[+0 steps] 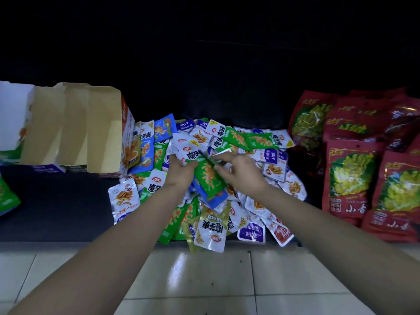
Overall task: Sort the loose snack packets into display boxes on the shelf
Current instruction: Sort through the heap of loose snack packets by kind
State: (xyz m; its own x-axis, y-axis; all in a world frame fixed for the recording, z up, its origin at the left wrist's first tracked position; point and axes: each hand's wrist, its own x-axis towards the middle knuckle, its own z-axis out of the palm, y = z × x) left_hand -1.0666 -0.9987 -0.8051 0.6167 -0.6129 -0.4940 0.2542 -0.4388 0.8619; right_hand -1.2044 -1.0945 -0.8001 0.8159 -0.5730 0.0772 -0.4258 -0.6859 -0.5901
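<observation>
A heap of loose snack packets (229,228), white, green, blue and purple, covers the middle of a dark low shelf (59,208). My left hand (179,171) grips a stack of packets above the heap, a green packet (210,178) on top with blue ones under it. My right hand (241,171) reaches in from the right and pinches the upper end of that green packet. Open display boxes (75,128) with raised cardboard flaps stand at the left of the shelf.
Large red bags (350,178) of green snacks are stacked at the right end of the shelf. A green packet (6,196) lies at the far left edge. Pale floor tiles (204,280) run below the shelf front. The back of the shelf is dark.
</observation>
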